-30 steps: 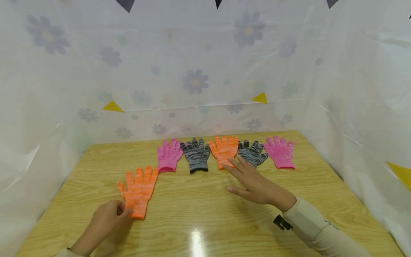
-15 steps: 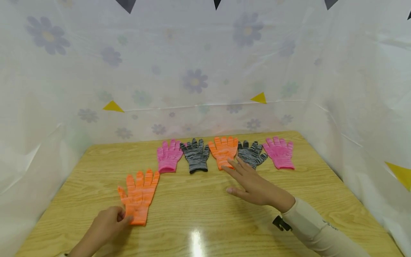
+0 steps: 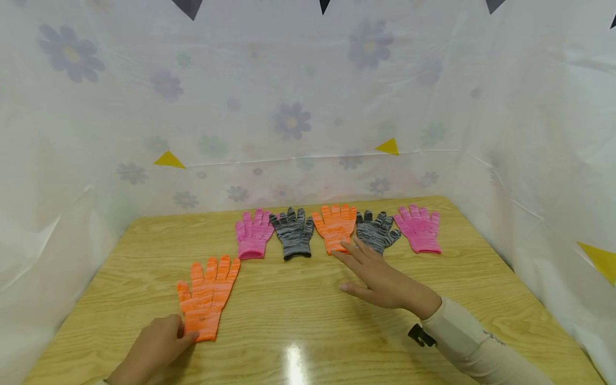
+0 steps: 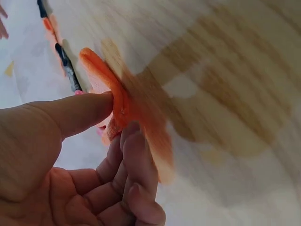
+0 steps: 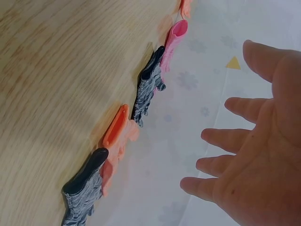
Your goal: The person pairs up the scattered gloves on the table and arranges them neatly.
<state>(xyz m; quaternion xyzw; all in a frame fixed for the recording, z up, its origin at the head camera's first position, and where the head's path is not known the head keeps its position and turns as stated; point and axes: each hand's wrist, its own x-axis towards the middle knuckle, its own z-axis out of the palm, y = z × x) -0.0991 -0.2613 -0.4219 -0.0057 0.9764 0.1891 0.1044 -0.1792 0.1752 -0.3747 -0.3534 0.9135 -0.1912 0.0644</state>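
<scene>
- Fingers (image 4: 138, 160) of L hand (image 3: 156, 337): curled, pinching cuff corner of near orange glove (image 3: 206, 305) against thumb.
- Prob. held by cuff edge for a small, easy grip, leaving glove body spread & in plain sight.
- Can't tell if raised at cuff or resting there.
- Near orange glove: on table (image 3: 279, 299), closer to person than the row & off to its L, pointing away; one fingertip right by cuff of L pink glove (image 3: 253, 235), touching or not unclear.
- Fingers of R hand (image 3: 385, 280): straight, spread, holding nothing; in front of far orange glove (image 3: 335, 227) & R grey glove (image 3: 375, 232), hiding bit of latter's cuff in head view. Looks apart from gloves in R wrist view; prob. idle, w/ no load.
- Row, L to R: L pink, L grey glove (image 3: 294, 235), far orange, R grey, R pink glove (image 3: 418, 230); cuffs twd person, prob. for easy reach.
- L grey lapping over L pink's edge; R grey tilted, thumb out twd R pink.
- Behind table: flowered sheet (image 3: 240, 80).
</scene>
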